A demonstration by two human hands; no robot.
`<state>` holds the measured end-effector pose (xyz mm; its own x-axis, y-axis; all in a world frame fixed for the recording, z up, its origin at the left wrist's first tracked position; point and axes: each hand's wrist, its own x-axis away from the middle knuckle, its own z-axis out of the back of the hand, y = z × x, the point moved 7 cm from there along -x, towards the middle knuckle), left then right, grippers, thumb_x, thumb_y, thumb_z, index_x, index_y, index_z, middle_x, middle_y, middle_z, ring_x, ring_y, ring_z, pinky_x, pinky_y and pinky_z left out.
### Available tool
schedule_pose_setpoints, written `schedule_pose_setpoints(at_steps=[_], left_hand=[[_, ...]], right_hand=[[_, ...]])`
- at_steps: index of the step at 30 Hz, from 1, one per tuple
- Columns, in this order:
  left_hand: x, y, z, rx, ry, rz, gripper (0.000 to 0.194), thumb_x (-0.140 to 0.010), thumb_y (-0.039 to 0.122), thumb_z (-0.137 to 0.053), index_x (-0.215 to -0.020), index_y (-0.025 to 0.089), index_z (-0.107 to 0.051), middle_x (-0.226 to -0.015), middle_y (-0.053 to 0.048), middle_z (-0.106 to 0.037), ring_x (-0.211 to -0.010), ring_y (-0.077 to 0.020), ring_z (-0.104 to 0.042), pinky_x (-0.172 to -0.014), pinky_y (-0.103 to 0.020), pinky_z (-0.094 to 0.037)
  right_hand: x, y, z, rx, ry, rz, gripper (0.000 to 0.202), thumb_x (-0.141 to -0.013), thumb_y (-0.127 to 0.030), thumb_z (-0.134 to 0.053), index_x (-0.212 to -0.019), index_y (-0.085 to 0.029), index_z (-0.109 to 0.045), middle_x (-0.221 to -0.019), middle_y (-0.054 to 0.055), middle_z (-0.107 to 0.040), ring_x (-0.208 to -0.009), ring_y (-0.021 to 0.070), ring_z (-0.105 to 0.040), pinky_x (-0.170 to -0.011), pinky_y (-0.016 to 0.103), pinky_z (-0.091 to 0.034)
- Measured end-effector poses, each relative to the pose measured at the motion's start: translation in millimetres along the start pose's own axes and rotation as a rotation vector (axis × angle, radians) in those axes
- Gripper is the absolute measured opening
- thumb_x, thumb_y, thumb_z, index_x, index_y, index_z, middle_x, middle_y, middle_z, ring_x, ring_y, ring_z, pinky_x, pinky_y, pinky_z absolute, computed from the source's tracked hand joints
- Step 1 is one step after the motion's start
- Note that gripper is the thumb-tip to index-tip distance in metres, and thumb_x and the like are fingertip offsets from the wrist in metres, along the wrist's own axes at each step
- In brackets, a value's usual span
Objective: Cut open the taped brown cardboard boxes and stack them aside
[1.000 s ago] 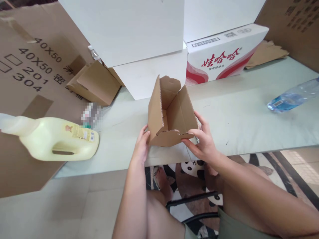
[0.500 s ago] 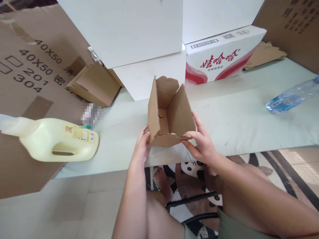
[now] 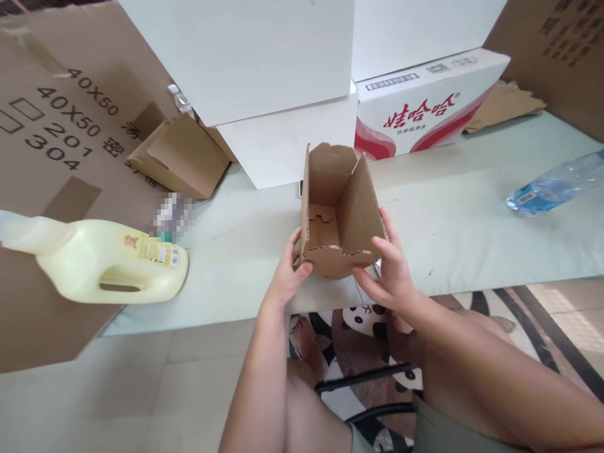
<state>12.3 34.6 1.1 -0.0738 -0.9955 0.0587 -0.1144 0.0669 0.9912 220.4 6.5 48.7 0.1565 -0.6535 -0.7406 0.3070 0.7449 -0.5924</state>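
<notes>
A small brown cardboard box point(image 3: 333, 261) stands on the pale green cloth in front of me, its top open and its inner bottom flaps showing. My left hand point(image 3: 286, 274) grips its near left corner, with the thumb on the near wall and the fingers along the left side. At the near right corner, my right hand point(image 3: 389, 270) holds the box, thumb low against the near wall and fingers around the right wall. Part of a small dark object with a pale edge point(image 3: 301, 188) shows behind the box's left side.
A pale yellow jug point(image 3: 141, 251) lies on its side at left, close to a closed brown carton point(image 3: 189, 157). White boxes point(image 3: 292, 135) and a red-and-white water carton point(image 3: 425, 119) line the back. A clear plastic bottle point(image 3: 547, 192) lies at right.
The box has shifted to the right and turned slightly, so more of its inside shows. My left thumb has come onto its near wall, and my right fingers have changed their hold.
</notes>
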Motion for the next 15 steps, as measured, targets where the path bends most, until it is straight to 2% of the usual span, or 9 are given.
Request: schedule_pose_setpoints(at_steps=[3,4,7,9,12,15], left_hand=[[4.5,-14.8,3.8,0.058,0.015,0.13,0.09,-0.05,0.074,-0.084,-0.121,0.021,-0.066,-0.124,-0.016,-0.069,-0.126,-0.0405,-0.059,-0.09,-0.042,-0.055],[6.2,-18.9,4.8,0.089,0.022,0.173,0.091,-0.049,0.078,-0.082,-0.118,0.02,-0.067,-0.119,-0.017,-0.071,-0.123,-0.0411,-0.061,-0.087,-0.043,-0.057],[7.6,-22.1,8.2,0.163,0.041,0.237,0.087,-0.05,0.082,-0.078,-0.112,0.021,-0.067,-0.11,-0.016,-0.074,-0.112,-0.039,-0.067,-0.08,-0.044,-0.058],[5.4,-19.6,12.1,0.191,0.063,0.247,0.082,-0.053,0.081,-0.077,-0.108,0.021,-0.068,-0.105,-0.014,-0.075,-0.101,-0.0352,-0.07,-0.076,-0.042,-0.058],[2.6,-20.1,15.8,0.192,0.071,0.288,0.068,-0.064,0.077,-0.073,-0.099,0.02,-0.068,-0.09,-0.012,-0.075,-0.084,-0.03,-0.072,-0.069,-0.04,-0.057],[6.6,-29.2,16.9,0.129,0.066,0.351,0.046,-0.075,0.06,-0.07,-0.093,0.018,-0.069,-0.071,-0.01,-0.07,-0.072,-0.0274,-0.07,-0.059,-0.036,-0.052]], right_hand=[[2.9,-0.2,-3.7,-0.134,-0.065,-0.012,0.081,-0.089,-0.024,-0.061,-0.156,-0.039,-0.017,-0.169,0.007,-0.023,-0.155,0.0301,-0.028,-0.121,0.062,-0.036],[3.3,0.1,-5.1,-0.154,-0.083,-0.031,0.078,-0.091,-0.026,-0.059,-0.156,-0.037,-0.019,-0.167,0.009,-0.028,-0.153,0.0295,-0.032,-0.121,0.06,-0.038],[2.6,3.1,-6.1,-0.141,-0.09,-0.089,0.057,-0.095,-0.03,-0.055,-0.15,-0.03,-0.04,-0.161,0.012,-0.04,-0.15,0.0304,-0.039,-0.121,0.058,-0.038],[2.0,10.0,-4.9,-0.116,-0.067,-0.147,0.047,-0.097,-0.033,-0.052,-0.144,-0.029,-0.049,-0.16,0.012,-0.041,-0.151,0.031,-0.038,-0.121,0.059,-0.036],[4.6,29.0,-5.0,-0.087,-0.071,-0.315,0.047,-0.1,-0.041,-0.05,-0.146,-0.029,-0.049,-0.164,0.012,-0.033,-0.153,0.0308,-0.032,-0.122,0.06,-0.033],[7.6,38.9,-9.3,-0.116,-0.168,-0.396,0.05,-0.101,-0.049,-0.047,-0.148,-0.033,-0.049,-0.166,0.008,-0.031,-0.156,0.031,-0.026,-0.125,0.063,-0.025]])
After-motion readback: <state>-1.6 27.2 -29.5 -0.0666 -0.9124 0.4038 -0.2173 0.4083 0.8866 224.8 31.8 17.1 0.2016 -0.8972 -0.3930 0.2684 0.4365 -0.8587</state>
